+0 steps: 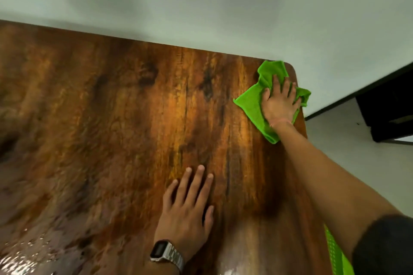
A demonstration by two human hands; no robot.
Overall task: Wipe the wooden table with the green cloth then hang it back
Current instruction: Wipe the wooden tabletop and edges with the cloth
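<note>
While we lean over the glossy, dark-grained wooden table, our right hand presses flat, fingers spread, on the crumpled fuzzy green cloth at the rounded corner, upper right of frame | left hand lies open, palm down, lower centre | metal-banded digital watch on its wrist

Soft, even indoor light; glare streaks the bench at seven o'clock, motion blur smears its left side, and the edges bow.
</note>
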